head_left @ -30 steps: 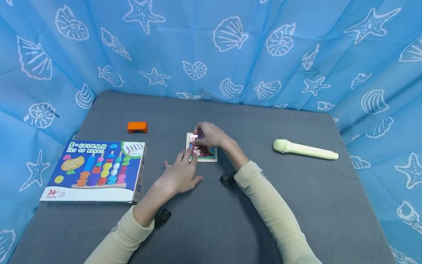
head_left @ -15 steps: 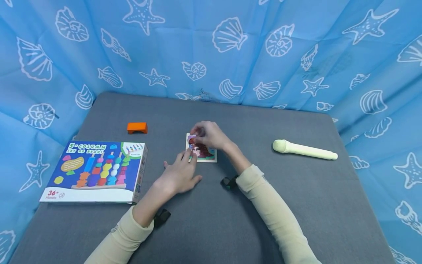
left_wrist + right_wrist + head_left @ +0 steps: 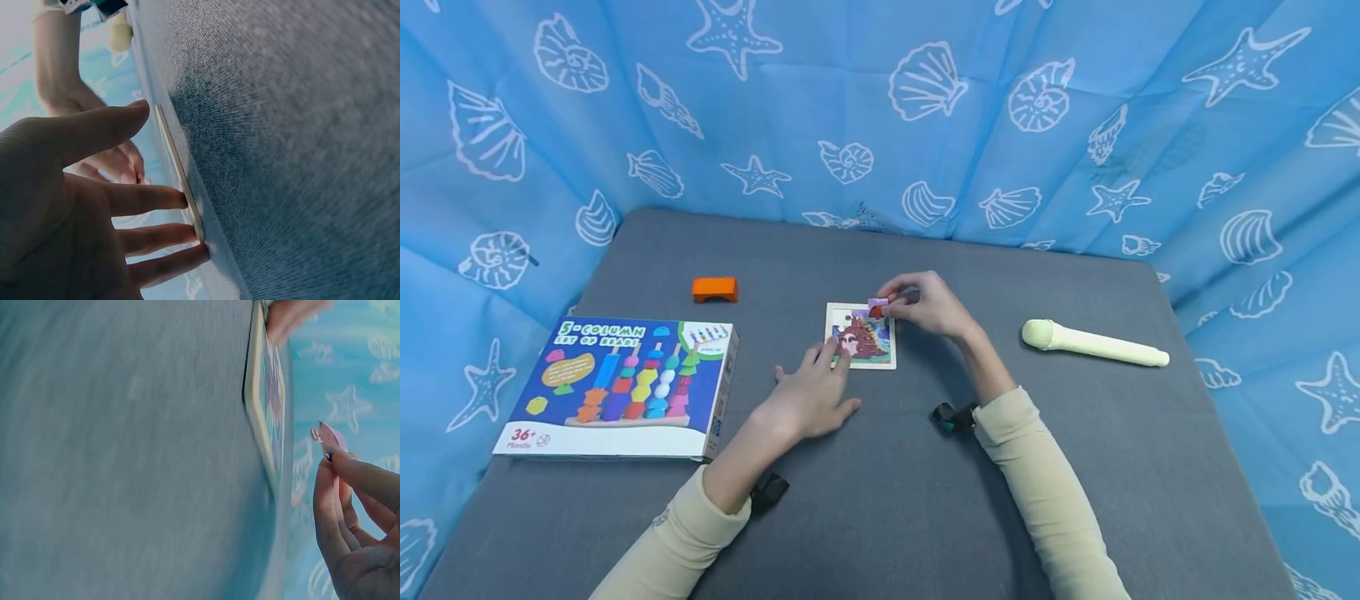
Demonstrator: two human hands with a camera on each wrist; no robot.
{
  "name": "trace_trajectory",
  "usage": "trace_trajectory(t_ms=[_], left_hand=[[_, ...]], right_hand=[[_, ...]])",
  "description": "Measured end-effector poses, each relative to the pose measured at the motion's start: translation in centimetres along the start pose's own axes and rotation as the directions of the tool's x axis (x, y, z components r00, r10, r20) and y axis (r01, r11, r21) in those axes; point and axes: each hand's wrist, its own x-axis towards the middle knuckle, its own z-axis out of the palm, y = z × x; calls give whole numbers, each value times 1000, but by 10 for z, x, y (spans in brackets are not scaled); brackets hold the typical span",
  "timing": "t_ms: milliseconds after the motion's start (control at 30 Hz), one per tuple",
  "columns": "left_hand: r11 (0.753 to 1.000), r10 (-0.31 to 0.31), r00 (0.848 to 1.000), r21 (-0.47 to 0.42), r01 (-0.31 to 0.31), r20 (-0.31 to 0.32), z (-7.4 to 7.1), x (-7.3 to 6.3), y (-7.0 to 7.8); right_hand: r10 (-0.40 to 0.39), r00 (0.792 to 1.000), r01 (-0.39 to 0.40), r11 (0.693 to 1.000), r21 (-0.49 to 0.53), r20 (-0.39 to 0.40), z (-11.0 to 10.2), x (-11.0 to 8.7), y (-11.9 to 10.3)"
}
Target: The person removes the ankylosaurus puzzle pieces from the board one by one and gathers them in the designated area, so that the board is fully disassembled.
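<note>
A small square jigsaw puzzle (image 3: 869, 343) in a pale frame lies flat near the table's middle, showing a red-haired figure; its upper left part shows the pale tray. My left hand (image 3: 811, 393) rests at the puzzle's lower left, fingers straight, fingertips on the frame and picture. In the left wrist view its fingertips (image 3: 187, 232) touch the frame's edge. Above the puzzle's upper right, my right hand (image 3: 931, 303) pinches a purple and red puzzle piece (image 3: 877, 307) between thumb and fingers. The right wrist view shows that piece lifted off the board.
A boxed bead set (image 3: 617, 387) lies on the left of the grey table (image 3: 880, 500). An orange arch block (image 3: 715, 289) sits behind it. On the right lies a pale yellow toy microphone (image 3: 1093, 342). A blue shell-patterned curtain (image 3: 880, 117) surrounds the table's back and sides.
My right hand has moved right from the puzzle's upper left, carrying the purple and red puzzle piece away from that corner. The left hand has stayed in place.
</note>
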Motion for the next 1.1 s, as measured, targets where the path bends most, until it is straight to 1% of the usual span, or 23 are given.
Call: trace_trajectory(t_ms=[167, 233, 367, 467, 600, 867, 933, 1100], left_hand=[[1000, 2, 1000, -11, -2, -4, -2, -2, 1], [1000, 13, 1000, -6, -13, -20, -2, -3, 1], [999, 38, 999, -11, -39, -26, -9, -10, 4], [999, 40, 999, -31, -40, 5, -17, -16, 6], [998, 36, 999, -52, -35, 32, -22, -16, 4], [996, 55, 998, -73, -54, 14, -24, -15, -1], [996, 59, 998, -66, -59, 0, -19, -10, -6], [997, 59, 998, -44, -59, 1, -19, -7, -8]], right_hand=[[52, 997, -53, 998, -19, -49, -21, -8, 16], [85, 994, -86, 996, -26, -64, -28, -9, 22], [138, 987, -142, 989, -44, -81, -36, -10, 33], [151, 985, -157, 986, -65, -83, -38, -10, 40], [151, 984, -159, 984, -83, -89, -37, -10, 43], [151, 983, -159, 984, -80, -107, -37, -11, 42], [158, 981, -167, 983, -78, -112, -37, -12, 41], [164, 981, -169, 985, -44, -104, -35, -13, 37]])
